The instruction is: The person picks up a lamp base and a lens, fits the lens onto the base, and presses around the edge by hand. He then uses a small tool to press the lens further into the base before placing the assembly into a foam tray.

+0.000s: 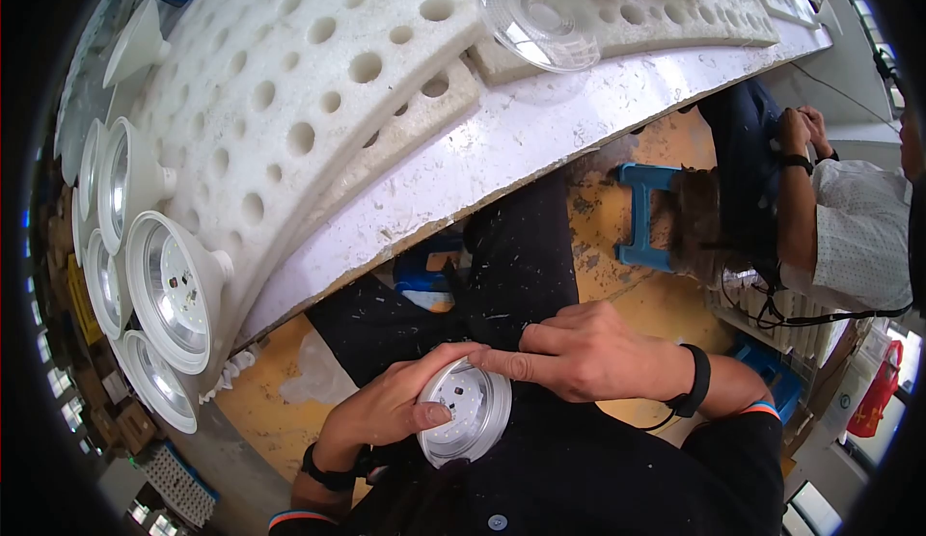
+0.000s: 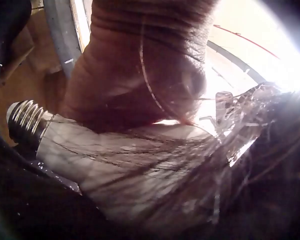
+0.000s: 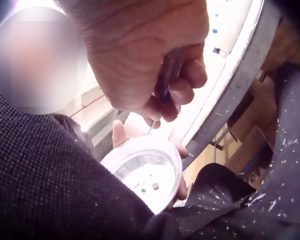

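While the left fingers [image 1: 449,354] grip a lamp [image 1: 477,411], the right fingers [image 3: 182,91] clasp a half-hidden dark object [image 3: 172,72].

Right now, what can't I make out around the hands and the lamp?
- Dark object: right wrist view, mostly hidden by the right hand; I can't tell what it is.
- Left hand: head view, far fingers hidden behind the lamp.
- Small parts inside the lamp: head view, too small to identify.
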`<state>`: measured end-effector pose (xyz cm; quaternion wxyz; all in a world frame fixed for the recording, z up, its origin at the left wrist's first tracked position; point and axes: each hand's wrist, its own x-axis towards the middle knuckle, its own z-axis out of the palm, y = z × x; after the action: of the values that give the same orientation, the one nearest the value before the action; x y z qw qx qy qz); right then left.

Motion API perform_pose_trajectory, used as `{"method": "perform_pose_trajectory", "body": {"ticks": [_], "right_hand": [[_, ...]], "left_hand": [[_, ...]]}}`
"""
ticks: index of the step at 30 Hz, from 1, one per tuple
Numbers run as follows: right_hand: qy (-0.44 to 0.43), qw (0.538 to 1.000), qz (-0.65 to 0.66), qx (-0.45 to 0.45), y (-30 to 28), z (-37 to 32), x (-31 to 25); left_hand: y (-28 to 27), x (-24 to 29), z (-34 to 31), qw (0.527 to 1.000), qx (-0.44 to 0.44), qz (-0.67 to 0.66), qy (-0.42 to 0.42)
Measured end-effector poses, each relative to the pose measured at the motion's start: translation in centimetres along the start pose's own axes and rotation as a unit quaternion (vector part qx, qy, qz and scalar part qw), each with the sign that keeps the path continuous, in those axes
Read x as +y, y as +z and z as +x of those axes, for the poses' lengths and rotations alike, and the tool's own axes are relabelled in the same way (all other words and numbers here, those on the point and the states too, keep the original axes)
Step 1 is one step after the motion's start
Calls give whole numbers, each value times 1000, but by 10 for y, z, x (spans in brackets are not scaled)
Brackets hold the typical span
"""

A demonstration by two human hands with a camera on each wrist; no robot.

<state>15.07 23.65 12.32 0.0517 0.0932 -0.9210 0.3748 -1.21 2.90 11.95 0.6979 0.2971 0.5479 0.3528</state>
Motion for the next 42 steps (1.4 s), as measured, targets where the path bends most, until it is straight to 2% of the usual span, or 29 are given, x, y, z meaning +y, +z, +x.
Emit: {"method": "perform_pose_trajectory", "body": {"ticks": [13,15,19,25,30,32,34,36,40,42], "right_hand": [[-19,998,-31,-59,-12,7,-8],[14,995,-38,-94,-13,3,-10],[43,995,-43,-85,-10,-5,-13],[114,985,-45,-126,-8,-15,-28],[149,970,-44,-186,-11,-27,-38],[154,972,-42,-175,-8,-31,-40],[158,973,-40,-162,-3,-34,-41],[170,982,-21,-85,3,-34,-42],[162,986,6,-29,15,-33,-40],[143,989,19,-2,15,-29,-40]], "left_hand": [[8,-1,-1,1000,5,-15,-19],[12,-7,-4,999,16,-39,-15],[12,-6,-4,998,36,-43,-5],[17,-6,-8,993,45,-103,-23],[21,-13,-14,995,64,-77,9],[24,-14,-17,995,66,-73,22],[29,-18,-22,985,100,-138,38],[29,-32,-26,985,112,-115,65],[29,-35,-27,984,117,-82,110],[29,-32,-25,986,105,-85,103]]}}
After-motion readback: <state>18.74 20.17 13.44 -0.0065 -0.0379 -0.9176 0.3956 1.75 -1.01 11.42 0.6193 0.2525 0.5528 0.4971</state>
